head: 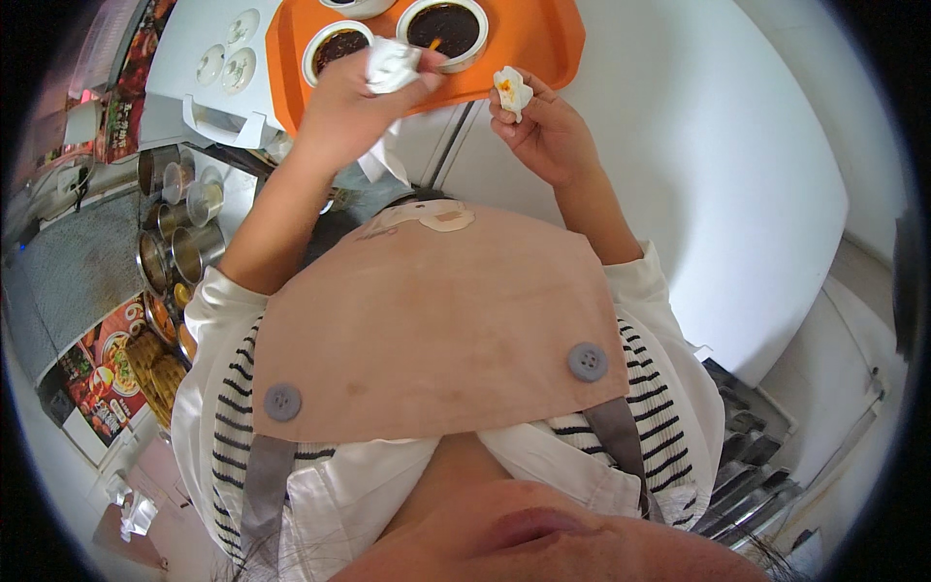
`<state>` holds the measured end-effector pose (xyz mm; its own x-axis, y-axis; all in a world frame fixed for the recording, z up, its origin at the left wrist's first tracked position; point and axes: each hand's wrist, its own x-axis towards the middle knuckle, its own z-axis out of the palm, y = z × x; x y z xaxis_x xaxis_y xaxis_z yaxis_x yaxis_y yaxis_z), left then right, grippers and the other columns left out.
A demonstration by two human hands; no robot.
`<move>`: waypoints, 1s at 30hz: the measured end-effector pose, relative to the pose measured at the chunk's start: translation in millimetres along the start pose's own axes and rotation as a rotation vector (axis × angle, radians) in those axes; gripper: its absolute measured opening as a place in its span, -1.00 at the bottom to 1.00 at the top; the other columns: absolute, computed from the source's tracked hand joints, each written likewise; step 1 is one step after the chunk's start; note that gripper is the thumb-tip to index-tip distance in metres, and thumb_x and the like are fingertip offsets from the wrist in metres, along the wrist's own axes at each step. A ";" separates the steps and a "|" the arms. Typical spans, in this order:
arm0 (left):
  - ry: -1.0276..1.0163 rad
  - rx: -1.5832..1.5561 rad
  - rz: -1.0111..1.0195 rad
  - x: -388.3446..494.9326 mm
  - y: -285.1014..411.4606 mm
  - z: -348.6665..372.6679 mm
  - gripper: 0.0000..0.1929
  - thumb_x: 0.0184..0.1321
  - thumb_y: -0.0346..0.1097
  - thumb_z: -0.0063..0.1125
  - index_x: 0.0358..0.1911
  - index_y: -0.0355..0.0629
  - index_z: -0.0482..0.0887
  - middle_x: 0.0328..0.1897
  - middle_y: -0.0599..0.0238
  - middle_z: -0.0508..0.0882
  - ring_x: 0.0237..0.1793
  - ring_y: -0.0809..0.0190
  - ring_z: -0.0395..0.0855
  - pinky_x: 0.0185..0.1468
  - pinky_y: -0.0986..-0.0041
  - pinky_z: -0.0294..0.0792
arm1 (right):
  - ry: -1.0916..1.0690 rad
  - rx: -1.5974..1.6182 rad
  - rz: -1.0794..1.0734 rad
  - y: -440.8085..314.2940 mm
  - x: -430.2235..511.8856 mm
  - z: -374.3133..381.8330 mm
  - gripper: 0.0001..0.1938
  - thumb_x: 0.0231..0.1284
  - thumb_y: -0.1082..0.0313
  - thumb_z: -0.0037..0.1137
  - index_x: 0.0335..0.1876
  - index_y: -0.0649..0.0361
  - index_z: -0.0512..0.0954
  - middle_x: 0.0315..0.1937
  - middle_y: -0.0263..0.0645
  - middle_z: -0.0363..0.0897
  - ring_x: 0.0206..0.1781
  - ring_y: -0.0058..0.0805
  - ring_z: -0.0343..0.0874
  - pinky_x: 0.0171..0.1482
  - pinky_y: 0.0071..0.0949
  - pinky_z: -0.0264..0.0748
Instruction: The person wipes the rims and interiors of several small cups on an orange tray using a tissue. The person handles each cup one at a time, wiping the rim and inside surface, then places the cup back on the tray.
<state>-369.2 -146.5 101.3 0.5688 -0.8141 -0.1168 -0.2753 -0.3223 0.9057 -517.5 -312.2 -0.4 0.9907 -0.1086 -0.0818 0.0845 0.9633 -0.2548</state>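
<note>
My left hand is over the near left edge of an orange tray, its fingers closed on a crumpled white tissue. More white tissue hangs below that hand. My right hand, just off the tray's near right edge, pinches a wadded white tissue with an orange-yellow stain. Two white bowls of dark sauce stand on the tray: a larger one behind the left hand's fingertips, and a smaller one, partly hidden by that hand. A third bowl is cut off at the top.
A white surface extends to the right. Left of the tray is a white lid or panel with a handle. Steel containers and clear plastic cups stand at the left, near a food poster.
</note>
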 end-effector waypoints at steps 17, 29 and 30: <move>0.041 -0.128 0.027 -42.2 7.1 30.9 -0.83 0.16 -0.35 0.25 -0.21 -0.22 0.65 -0.30 0.41 0.69 -0.29 0.49 0.58 -0.16 0.60 0.39 | 0.239 -0.543 -0.139 32.2 -34.4 54.1 -0.71 0.41 0.38 -0.13 0.11 0.38 0.43 -0.03 -0.20 0.52 -0.06 -0.49 0.50 0.05 -0.44 0.43; 0.286 0.657 0.724 -62.2 9.8 43.6 -0.61 -0.23 -0.44 0.33 -0.18 -0.07 0.67 -0.28 0.30 0.65 -0.36 0.18 0.64 -0.31 0.42 0.47 | 0.314 -1.414 -0.628 32.8 -32.9 55.8 -0.90 0.24 0.48 0.09 -0.18 0.25 0.55 -0.26 -0.38 0.61 -0.27 -0.70 0.53 -0.25 -0.68 0.44; 0.289 0.736 0.759 -61.9 9.7 46.5 -0.56 -0.30 -0.45 0.34 -0.17 -0.07 0.67 -0.27 0.32 0.63 -0.36 0.18 0.63 -0.35 0.41 0.46 | 0.283 -1.349 -0.524 32.8 -33.0 57.3 -0.89 0.25 0.52 0.06 -0.14 0.25 0.55 -0.26 -0.37 0.60 -0.23 -0.69 0.53 -0.23 -0.70 0.43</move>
<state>-443.1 -121.7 98.3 0.1891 -0.8095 0.5559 -0.9717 -0.0725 0.2249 -541.4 -262.9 49.1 0.8124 -0.5608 0.1599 0.1008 -0.1352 -0.9857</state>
